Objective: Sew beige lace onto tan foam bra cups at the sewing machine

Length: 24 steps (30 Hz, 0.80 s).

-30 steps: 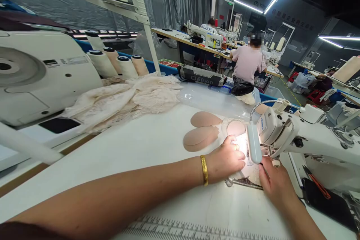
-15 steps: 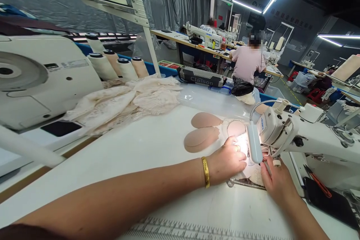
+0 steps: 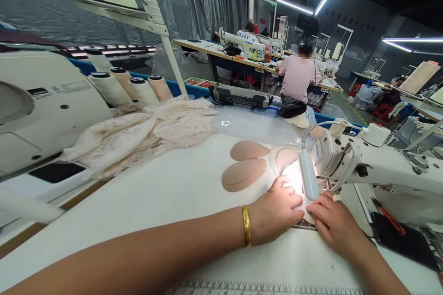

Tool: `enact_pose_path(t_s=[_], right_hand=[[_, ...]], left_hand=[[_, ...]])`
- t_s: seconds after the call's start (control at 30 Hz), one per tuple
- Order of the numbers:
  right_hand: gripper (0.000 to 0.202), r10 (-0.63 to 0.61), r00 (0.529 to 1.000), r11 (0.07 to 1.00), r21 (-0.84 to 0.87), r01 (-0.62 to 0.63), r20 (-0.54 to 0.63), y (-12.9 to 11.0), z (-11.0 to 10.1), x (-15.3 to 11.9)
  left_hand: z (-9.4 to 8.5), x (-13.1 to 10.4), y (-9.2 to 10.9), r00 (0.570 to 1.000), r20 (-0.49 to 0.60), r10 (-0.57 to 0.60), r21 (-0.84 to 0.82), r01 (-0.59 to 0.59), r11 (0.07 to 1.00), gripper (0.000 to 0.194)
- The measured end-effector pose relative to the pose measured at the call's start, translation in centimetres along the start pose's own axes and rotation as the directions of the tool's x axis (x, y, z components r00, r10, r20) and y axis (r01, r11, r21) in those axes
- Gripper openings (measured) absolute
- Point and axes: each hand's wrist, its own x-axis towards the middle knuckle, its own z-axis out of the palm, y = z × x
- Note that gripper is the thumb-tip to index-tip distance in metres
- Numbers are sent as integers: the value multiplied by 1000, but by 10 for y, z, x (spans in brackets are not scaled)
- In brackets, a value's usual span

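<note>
A pale lace garment piece with smooth beige cup pads lies on the white table beside the sewing machine. My left hand, with a gold bangle at the wrist, grips the brightly lit cloth with curled fingers, left of the machine's lamp. Close by, my right hand pinches the cloth's near edge with thumb and fingers together, just in front of the presser foot area. The lamp and my fingers hide the needle and part of the cloth.
Crumpled cream lace and thread cones sit at the left by another machine. Orange-handled snips rest on a dark phone-like slab at right. A ruler runs along the front. A person in pink sits ahead.
My right hand has moved left and nearer, away from beneath the machine head, and now meets the cloth beside my left hand. The view has shifted slightly.
</note>
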Motion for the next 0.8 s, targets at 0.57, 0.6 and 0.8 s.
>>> enact_pose_path(t_s=[0.57, 0.6, 0.8], right_hand=[[23, 112, 991, 992, -51, -116, -76, 4, 18, 5], [24, 112, 990, 992, -56, -116, -82, 4, 19, 5], [23, 94, 989, 992, -72, -102, -114, 4, 20, 5]], left_hand=[[2, 12, -29, 996, 89, 1, -145, 12, 989, 18], [2, 13, -32, 995, 101, 6, -152, 10, 988, 18], [3, 19, -51, 982, 0, -188, -116, 186, 976, 15]])
